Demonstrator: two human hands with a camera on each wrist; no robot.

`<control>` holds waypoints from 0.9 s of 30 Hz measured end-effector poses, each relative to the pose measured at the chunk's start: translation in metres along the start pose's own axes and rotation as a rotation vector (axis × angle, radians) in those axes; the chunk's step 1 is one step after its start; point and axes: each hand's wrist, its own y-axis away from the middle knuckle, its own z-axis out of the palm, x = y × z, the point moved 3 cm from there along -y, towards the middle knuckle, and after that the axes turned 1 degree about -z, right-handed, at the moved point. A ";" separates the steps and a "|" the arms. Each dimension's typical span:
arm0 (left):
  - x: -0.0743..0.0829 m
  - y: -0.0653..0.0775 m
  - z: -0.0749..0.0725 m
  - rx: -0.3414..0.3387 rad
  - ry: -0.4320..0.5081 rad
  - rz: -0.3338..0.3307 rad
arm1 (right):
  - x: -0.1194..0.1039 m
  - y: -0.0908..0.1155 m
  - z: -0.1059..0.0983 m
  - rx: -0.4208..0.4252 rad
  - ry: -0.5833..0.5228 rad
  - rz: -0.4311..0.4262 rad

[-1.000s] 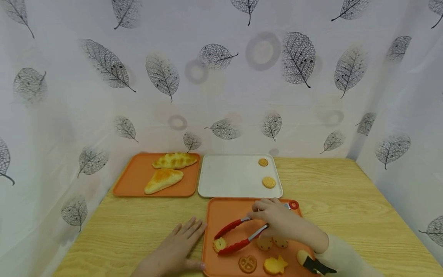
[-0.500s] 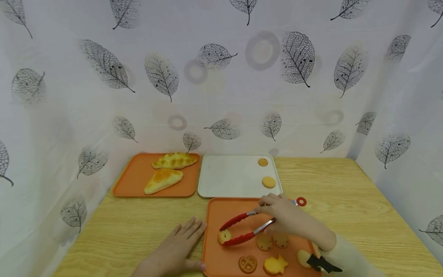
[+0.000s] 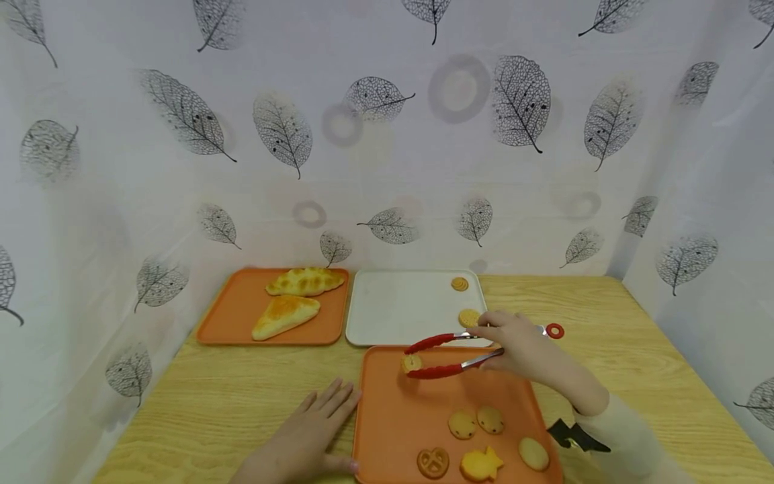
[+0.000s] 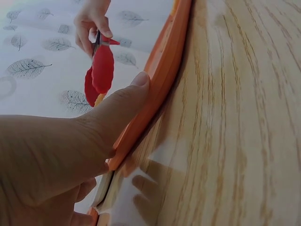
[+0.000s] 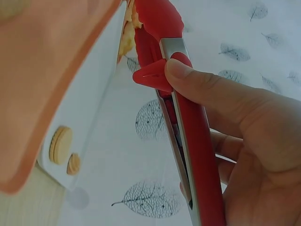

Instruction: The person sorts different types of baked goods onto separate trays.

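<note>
Red tongs (image 3: 438, 372): pointing left over the far half of the near tray (image 3: 399, 423), tips pinching a small yellow cookie (image 3: 412, 364).
Small yellow cookie: sitting between the tips — being held up above the near tray, toward its far rim.
Right hand (image 3: 521, 344): holding the tongs by the handles, thumb and fingers curled round, above the near tray's far right corner.
Left hand (image 3: 305, 433): lying flat beside the near tray's left rim, fingers spread wide, thumb at the edge, holding nothing.
Near tray load: two spotted cookies (image 3: 462, 425) lying right of centre; pretzel cookie (image 3: 433, 462), fish-shaped cookie (image 3: 480, 464) and plain oval cookie (image 3: 533, 454) lying toward the person's side.
White tray (image 3: 399, 309): standing just behind the near tray, carrying a round cookie (image 3: 468, 318) and a swirl cookie (image 3: 459, 284) on its right side.
Other orange tray (image 3: 230, 316): standing behind and left of the near tray, carrying a triangular bread (image 3: 286, 316) and a ridged bread (image 3: 305, 281).
Wood table (image 3: 605, 349): supporting all three trays.
Leaf-print curtain (image 3: 363, 33): hanging behind the near tray — and on both sides.
</note>
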 end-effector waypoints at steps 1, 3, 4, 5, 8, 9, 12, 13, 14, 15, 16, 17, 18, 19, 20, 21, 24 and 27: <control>0.000 0.000 0.000 0.002 0.001 0.002 | 0.004 -0.001 -0.001 0.009 0.006 0.009; 0.000 0.000 -0.001 0.013 0.003 0.012 | 0.013 -0.003 -0.002 0.027 0.005 0.038; -0.001 0.000 -0.001 0.019 0.002 0.018 | 0.017 -0.004 -0.003 0.036 0.003 0.052; 0.000 0.000 -0.001 0.024 -0.001 0.023 | 0.022 -0.005 -0.003 0.042 -0.002 0.065; -0.001 -0.001 0.000 0.035 -0.014 0.033 | 0.037 -0.009 -0.004 0.058 -0.019 0.093; -0.001 -0.001 0.000 0.037 -0.019 0.034 | 0.041 -0.011 -0.004 0.059 -0.013 0.097; -0.001 -0.001 0.001 0.041 -0.038 0.037 | 0.055 -0.015 -0.003 0.057 0.004 0.123; -0.001 -0.001 0.000 0.041 -0.040 0.038 | 0.059 -0.016 -0.002 0.048 0.008 0.140; -0.001 -0.001 0.000 0.042 -0.044 0.039 | 0.063 -0.017 -0.002 0.038 0.005 0.157; -0.001 -0.001 0.000 0.041 -0.047 0.039 | 0.067 -0.019 -0.001 0.033 0.004 0.166; -0.001 -0.001 0.000 0.040 -0.047 0.039 | 0.070 -0.021 0.000 0.023 0.004 0.182; -0.001 -0.001 0.000 0.040 -0.047 0.040 | 0.074 -0.022 0.001 0.014 0.002 0.199; -0.001 -0.001 0.001 0.039 -0.047 0.040 | 0.077 -0.025 0.002 0.001 -0.002 0.221; -0.001 0.000 0.001 0.035 -0.044 0.038 | 0.080 -0.027 0.004 -0.012 -0.007 0.241; -0.001 0.000 0.002 0.031 -0.041 0.036 | 0.083 -0.030 0.006 -0.027 -0.010 0.259; -0.002 0.000 0.002 0.026 -0.038 0.034 | 0.086 -0.032 0.009 -0.045 -0.009 0.282; -0.002 -0.001 0.003 0.015 -0.030 0.033 | 0.095 -0.040 0.019 -0.105 -0.019 0.355; -0.002 -0.001 0.003 0.007 -0.022 0.035 | 0.104 -0.048 0.030 -0.154 -0.026 0.414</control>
